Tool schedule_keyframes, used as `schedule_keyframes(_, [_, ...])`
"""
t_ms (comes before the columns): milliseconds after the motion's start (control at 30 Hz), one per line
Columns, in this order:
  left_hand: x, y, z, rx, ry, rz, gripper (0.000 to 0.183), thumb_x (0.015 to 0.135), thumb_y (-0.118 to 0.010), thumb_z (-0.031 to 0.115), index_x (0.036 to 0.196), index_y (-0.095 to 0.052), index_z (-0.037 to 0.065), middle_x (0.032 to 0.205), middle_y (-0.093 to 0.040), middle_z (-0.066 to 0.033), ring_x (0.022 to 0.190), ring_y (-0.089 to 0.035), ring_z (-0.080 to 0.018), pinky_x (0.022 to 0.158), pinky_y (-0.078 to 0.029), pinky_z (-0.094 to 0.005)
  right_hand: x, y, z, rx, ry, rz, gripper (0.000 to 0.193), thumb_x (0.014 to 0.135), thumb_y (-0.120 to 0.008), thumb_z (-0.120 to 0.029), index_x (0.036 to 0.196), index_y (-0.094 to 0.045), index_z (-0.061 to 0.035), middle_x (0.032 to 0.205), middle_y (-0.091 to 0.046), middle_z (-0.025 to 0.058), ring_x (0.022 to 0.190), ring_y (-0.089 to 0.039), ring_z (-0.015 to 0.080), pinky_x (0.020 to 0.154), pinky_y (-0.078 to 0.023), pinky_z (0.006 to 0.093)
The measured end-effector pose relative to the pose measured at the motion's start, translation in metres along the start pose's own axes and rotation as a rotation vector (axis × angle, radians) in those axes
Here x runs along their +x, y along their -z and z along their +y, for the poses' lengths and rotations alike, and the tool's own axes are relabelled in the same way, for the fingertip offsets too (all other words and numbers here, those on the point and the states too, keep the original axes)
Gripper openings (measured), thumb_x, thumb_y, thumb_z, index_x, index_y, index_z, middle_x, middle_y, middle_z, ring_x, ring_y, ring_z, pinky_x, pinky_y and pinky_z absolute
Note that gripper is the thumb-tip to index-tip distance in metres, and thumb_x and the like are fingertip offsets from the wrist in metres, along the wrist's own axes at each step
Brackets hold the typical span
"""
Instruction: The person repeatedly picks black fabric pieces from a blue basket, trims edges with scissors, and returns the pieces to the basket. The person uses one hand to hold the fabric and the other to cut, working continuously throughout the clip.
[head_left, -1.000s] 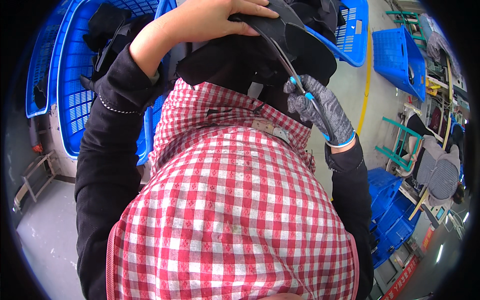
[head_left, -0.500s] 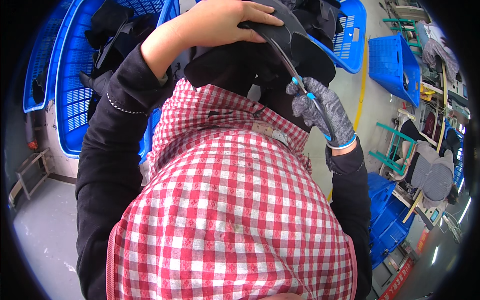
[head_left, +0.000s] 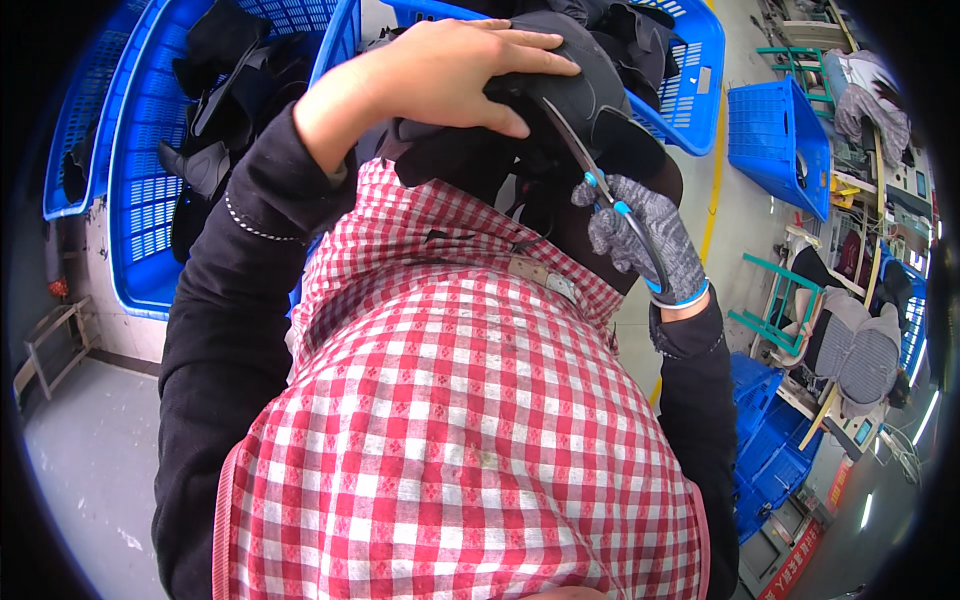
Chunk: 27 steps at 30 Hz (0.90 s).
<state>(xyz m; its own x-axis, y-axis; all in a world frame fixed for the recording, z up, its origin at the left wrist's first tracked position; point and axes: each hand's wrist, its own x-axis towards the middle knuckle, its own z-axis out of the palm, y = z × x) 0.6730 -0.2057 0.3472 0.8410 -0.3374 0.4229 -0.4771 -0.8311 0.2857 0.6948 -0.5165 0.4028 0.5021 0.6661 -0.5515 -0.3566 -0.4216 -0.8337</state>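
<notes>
My right hand [head_left: 648, 240], in a grey knit glove with a blue cuff edge, is closed round the handles of a pair of scissors [head_left: 577, 140] with blue accents. Their long blades reach up and left onto a dark grey, curved sheet-like piece [head_left: 590, 85] with a stitched-looking line. On that piece lies my bare left hand [head_left: 455, 75], fingers stretched across it and thumb spread apart. Its palm side is hidden. More black pieces [head_left: 450, 155] hang over my lap, under the hand and above the checked apron [head_left: 450, 380].
Blue crates [head_left: 145, 200] holding black cut pieces stand at the left, and another crate [head_left: 705, 60] lies beyond my hands. At the right are a separate blue crate [head_left: 765, 130], a green metal frame [head_left: 775, 315] and a padded chair [head_left: 860, 350].
My left thumb has spread away from the fingers, and the hand has slid slightly over the dark piece. The scissors have dropped a little toward me with my right hand.
</notes>
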Motion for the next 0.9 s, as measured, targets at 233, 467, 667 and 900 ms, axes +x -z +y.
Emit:
schedule_keyframes(233, [-0.030, 0.011, -0.019, -0.268, 0.028, -0.041, 0.078, 0.078, -0.084, 0.035, 0.147, -0.058, 0.011, 0.154, -0.053, -0.0125, 0.144, -0.048, -0.0328, 0.120, -0.039, -0.0438, -0.004, 0.002, 0.005, -0.120, 0.055, -0.006, 0.033, 0.099, -0.070, -0.013, 0.129, -0.066, 0.0004, 0.098, -0.072, 0.0025, 0.081, -0.065, 0.0077, 0.071, -0.054, 0.0206])
schedule_keyframes(467, [-0.029, 0.006, -0.013, -0.210, 0.034, -0.053, 0.076, 0.076, -0.084, 0.037, 0.145, -0.062, 0.015, 0.152, -0.057, -0.0080, 0.143, -0.051, -0.0297, 0.119, -0.041, -0.0432, 0.008, -0.007, 0.003, -0.223, 0.055, 0.033, 0.031, 0.103, -0.062, -0.020, 0.126, -0.065, -0.0009, 0.076, -0.062, -0.0008, 0.063, -0.056, 0.0030, 0.051, -0.036, 0.0161])
schedule_keyframes(667, [-0.032, 0.000, -0.007, -0.184, 0.065, -0.002, 0.075, 0.076, -0.084, 0.037, 0.145, -0.062, 0.018, 0.152, -0.056, -0.0050, 0.143, -0.051, -0.0279, 0.119, -0.041, -0.0437, 0.003, -0.010, -0.003, -0.234, 0.087, 0.006, 0.028, 0.105, -0.057, -0.019, 0.125, -0.064, -0.0010, 0.077, -0.063, -0.0001, 0.064, -0.056, 0.0034, 0.051, -0.034, 0.0161])
schedule_keyframes(900, [-0.035, 0.002, -0.002, -0.113, 0.050, 0.008, 0.075, 0.075, -0.085, 0.034, 0.145, -0.061, 0.019, 0.157, -0.052, -0.0031, 0.147, -0.046, -0.0266, 0.121, -0.038, -0.0453, 0.007, -0.012, 0.002, -0.044, 0.039, -0.005, 0.033, 0.101, -0.066, -0.026, 0.124, -0.065, -0.0024, 0.076, -0.063, -0.0013, 0.064, -0.056, 0.0040, 0.052, -0.036, 0.0170])
